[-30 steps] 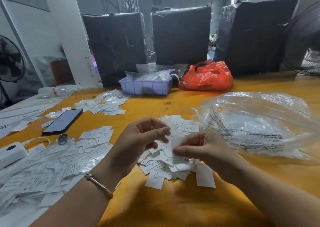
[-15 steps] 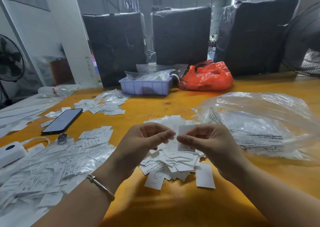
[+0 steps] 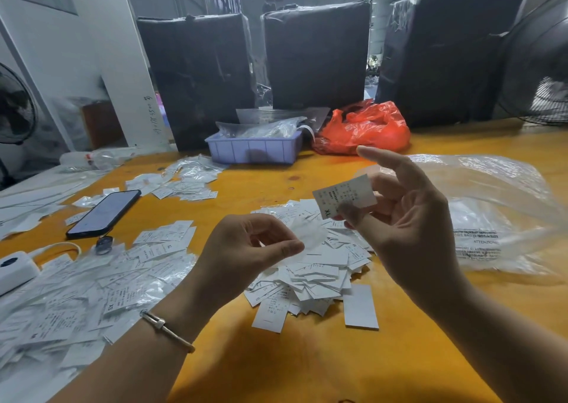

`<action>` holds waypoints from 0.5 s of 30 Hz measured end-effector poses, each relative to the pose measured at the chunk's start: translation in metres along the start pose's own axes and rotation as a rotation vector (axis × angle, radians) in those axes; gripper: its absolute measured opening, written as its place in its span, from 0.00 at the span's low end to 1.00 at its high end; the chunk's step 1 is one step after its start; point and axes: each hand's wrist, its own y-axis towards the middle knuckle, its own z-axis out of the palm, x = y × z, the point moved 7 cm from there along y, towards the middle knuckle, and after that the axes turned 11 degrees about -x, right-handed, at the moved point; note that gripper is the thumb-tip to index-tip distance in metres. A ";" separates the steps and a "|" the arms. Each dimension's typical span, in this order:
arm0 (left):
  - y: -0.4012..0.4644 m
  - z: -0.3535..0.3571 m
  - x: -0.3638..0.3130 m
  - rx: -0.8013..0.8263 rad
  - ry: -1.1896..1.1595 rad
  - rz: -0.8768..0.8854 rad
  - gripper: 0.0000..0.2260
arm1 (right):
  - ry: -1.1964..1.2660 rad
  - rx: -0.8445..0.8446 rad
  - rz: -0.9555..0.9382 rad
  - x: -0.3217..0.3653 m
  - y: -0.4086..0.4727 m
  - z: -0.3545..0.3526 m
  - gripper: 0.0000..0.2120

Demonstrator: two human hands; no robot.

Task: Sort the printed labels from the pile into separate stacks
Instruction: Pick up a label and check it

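Observation:
A pile of small white printed labels (image 3: 316, 276) lies on the orange table (image 3: 307, 365) in front of me. My right hand (image 3: 408, 233) is raised above the pile and pinches one white label (image 3: 344, 195) marked XL between thumb and fingers, with the index finger stretched out. My left hand (image 3: 246, 249), lower and to the left, pinches a thin, blurred, see-through sleeve (image 3: 307, 233) over the pile. More labels in clear sleeves (image 3: 92, 295) spread at the left, and another group of labels (image 3: 184, 184) lies further back.
A dark phone (image 3: 103, 213) and a white device (image 3: 15, 269) lie at the left. A big clear plastic bag (image 3: 498, 215) fills the right. At the back stand a lilac tray (image 3: 255, 147), a red bag (image 3: 365, 129) and black wrapped bales (image 3: 316, 55).
My hands were close together over the pile, both on one label. They have drawn apart: the right hand rose with the XL label, the left keeps the clear sleeve.

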 end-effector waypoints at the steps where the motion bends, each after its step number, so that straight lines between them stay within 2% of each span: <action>1: 0.000 0.000 0.000 0.001 0.000 0.003 0.07 | -0.015 0.008 -0.004 0.001 -0.001 0.001 0.29; 8: 0.002 -0.001 0.001 0.003 0.002 0.015 0.09 | -0.071 0.086 -0.052 -0.002 -0.005 0.009 0.27; 15: 0.001 0.000 0.000 0.015 0.001 0.020 0.10 | -0.159 0.087 -0.085 -0.007 -0.006 0.011 0.23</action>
